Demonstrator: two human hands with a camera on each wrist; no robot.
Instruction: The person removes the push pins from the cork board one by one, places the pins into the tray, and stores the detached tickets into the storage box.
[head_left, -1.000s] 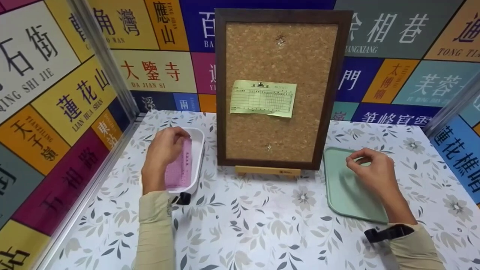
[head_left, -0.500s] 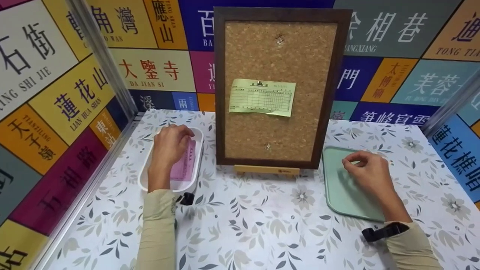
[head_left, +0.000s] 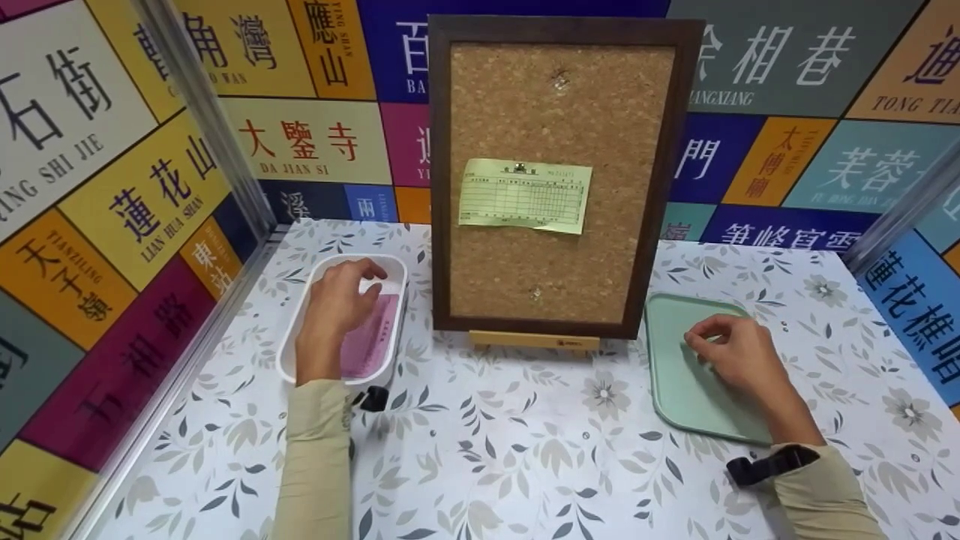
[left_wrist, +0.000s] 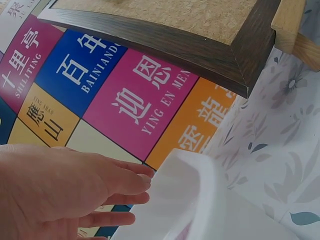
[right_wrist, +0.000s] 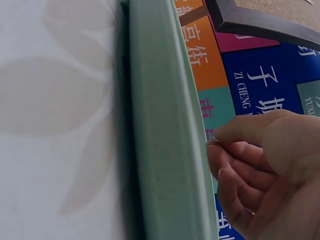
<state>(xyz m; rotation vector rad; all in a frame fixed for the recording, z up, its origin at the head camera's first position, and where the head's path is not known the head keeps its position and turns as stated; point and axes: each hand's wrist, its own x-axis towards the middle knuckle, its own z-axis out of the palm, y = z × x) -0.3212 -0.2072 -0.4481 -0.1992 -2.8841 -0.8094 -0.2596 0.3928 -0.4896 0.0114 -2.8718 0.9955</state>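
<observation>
A person's left hand (head_left: 334,307) is over a white, round-cornered plastic tray (head_left: 397,274) that sits near the counter's far left corner. Its grip is spread: the thumb stands apart from the forefinger, with nothing between them, and the left wrist view shows the other fingers stretched out beside the tray's white wall. Pink printed paper (head_left: 369,337) lies in the tray, below the hand and toward the tray's right edge; whether the thumb touches it cannot be told.

The right hand (head_left: 739,352) is above a pale green, shallow rectangular tray (head_left: 679,390) set toward the counter's right edge. Its grip is drawn in, thumb and forefinger tips pressed together and the other fingers curled; whether they pinch something tiny cannot be told.

Between the trays, close to the far edge of the counter (head_left: 480,465), a cork board in a dark brown wooden frame (head_left: 562,120) stands upright on a light wooden stand (head_left: 535,343). A yellow-green printed slip (head_left: 525,206) is fixed near the board's middle by a small pin (head_left: 520,167) at its upper edge. Each wrist wears a black band (head_left: 772,465), over khaki sleeves (head_left: 315,457).
</observation>
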